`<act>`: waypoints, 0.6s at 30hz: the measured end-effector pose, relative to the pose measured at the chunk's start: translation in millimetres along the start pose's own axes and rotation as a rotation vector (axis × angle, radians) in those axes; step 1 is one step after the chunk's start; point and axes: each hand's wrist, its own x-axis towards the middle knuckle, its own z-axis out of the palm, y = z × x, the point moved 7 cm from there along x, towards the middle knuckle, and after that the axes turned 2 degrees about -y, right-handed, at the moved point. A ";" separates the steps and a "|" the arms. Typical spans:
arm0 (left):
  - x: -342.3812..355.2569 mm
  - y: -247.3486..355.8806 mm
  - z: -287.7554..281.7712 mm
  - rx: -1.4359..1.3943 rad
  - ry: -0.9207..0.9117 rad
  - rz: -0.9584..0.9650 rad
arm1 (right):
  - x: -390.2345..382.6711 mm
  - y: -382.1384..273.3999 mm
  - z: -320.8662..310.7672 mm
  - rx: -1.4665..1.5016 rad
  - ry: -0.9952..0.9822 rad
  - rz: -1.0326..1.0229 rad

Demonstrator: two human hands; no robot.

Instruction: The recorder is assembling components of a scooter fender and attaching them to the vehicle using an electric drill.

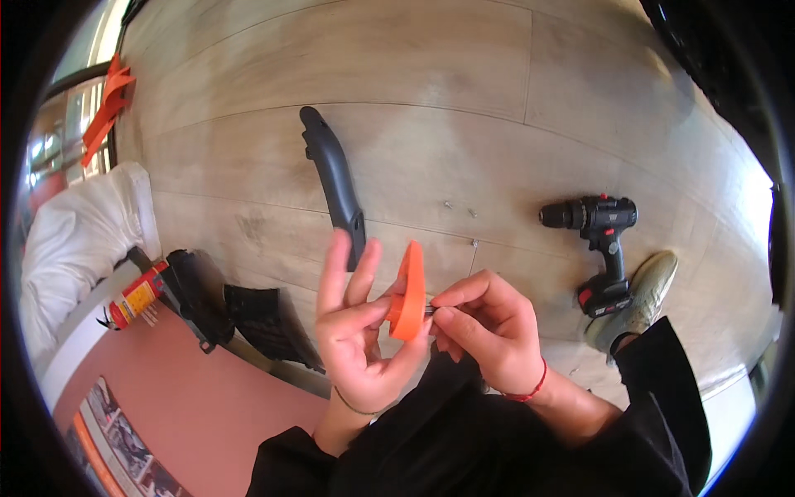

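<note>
My left hand [356, 344] pinches a curved orange plastic piece [411, 286] between thumb and fingers, with its other fingers raised. My right hand [497, 335] is closed against the piece's right side, thumb and forefinger together on a small, dark, thin metal part [431, 310]. Most of that part is covered by the fingertips, so its kind is unclear. Beyond my hands, a long black curved mudguard [335, 178] lies on the floor. Several small screws, one of them a silver screw [474, 243], are scattered to its right.
A black cordless drill [609, 240] lies at the right beside a light-coloured shoe [650, 294]. Left stand a red fire extinguisher [137, 296], black plastic parts [263, 319] and a white cloth-covered thing [87, 224]. Orange strips [108, 108] lean at the far left.
</note>
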 end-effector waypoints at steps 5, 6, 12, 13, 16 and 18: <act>-1.0 1.8 2.2 0.107 -0.146 0.048 | -1.9 12.0 -0.8 0.205 -0.010 0.029; -0.1 5.2 4.9 0.244 -0.214 0.081 | -1.2 13.1 -0.1 0.185 -0.018 0.033; 2.6 18.1 -2.7 0.374 -0.114 0.104 | 1.2 6.6 7.1 0.441 -0.098 0.019; 2.0 21.3 -1.1 0.377 -0.131 0.135 | -0.3 4.0 8.3 0.427 -0.108 0.014; 3.4 22.8 0.1 0.402 -0.117 0.264 | -1.6 -0.6 8.8 0.364 -0.194 -0.028; 0.2 35.1 1.1 0.475 -0.083 0.431 | -3.8 -1.0 7.2 0.311 -0.180 -0.019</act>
